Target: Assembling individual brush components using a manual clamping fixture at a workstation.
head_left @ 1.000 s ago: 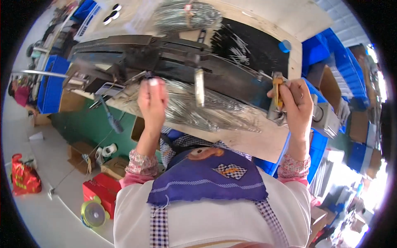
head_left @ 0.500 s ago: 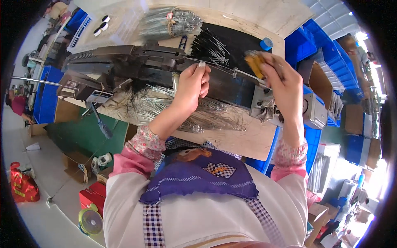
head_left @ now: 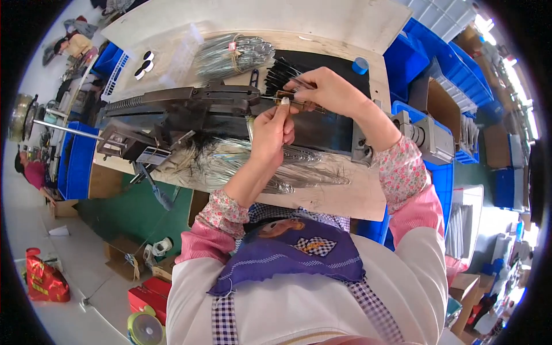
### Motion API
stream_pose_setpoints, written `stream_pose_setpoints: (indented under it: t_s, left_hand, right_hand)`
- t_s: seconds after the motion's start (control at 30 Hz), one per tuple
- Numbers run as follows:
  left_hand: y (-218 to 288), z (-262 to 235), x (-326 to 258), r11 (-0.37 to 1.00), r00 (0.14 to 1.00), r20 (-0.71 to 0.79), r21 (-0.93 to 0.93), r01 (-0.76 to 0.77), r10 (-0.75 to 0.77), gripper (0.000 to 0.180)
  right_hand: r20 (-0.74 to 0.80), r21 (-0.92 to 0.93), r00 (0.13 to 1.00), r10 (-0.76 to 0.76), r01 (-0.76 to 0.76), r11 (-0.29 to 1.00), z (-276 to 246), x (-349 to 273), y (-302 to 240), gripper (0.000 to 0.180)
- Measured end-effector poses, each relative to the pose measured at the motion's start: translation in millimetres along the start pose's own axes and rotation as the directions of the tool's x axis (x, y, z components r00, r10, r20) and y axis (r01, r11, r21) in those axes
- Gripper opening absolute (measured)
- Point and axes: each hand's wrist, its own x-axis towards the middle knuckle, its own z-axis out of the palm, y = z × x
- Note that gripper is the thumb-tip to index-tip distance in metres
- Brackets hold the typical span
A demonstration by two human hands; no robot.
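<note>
My left hand [head_left: 271, 133] is closed, its thumb on top, pinching what looks like a thin metal wire beside the dark metal machine [head_left: 213, 98]. Close above it, my right hand [head_left: 330, 92] is wrapped round a small amber-yellow tool [head_left: 290, 100], whose kind I cannot make out. The tool lies right at my left thumb, and the fingers partly hide it. Beyond the hands are black-bristled wire brushes [head_left: 280, 75] on a dark sheet. Nearer me, a heap of bent metal wires [head_left: 310, 172] covers part of the bench.
A bundle of wires [head_left: 236, 56] and a clear plastic tray [head_left: 183, 54] sit at the back. There is a blue cap [head_left: 360, 65] on the dark sheet. A grey metal machine [head_left: 428, 138] stands at right, with blue bins [head_left: 405, 57] behind it.
My right hand has moved left with the yellow tool, from the right-hand machine to my left hand. The left hand stays at about the same spot on the machine.
</note>
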Motion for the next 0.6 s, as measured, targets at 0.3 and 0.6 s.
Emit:
stream_pose_setpoints:
  t_s: [0.3,0.6]
  left_hand:
    - [5.4,26.7,0.2,0.91,0.991,0.119,-0.401,0.105,-0.061,0.078]
    - [0.1,-13.1,6.4,0.537,0.916,0.392,-0.793,0.287,0.088,0.077]
  right_hand:
    - [0.054,-0.301,0.997,-0.046,0.06,0.952,-8.9,0.9,-9.2,0.033]
    - [-0.063,-0.729,0.85,-0.522,0.319,0.606,39.1,-31.8,-27.4,0.037]
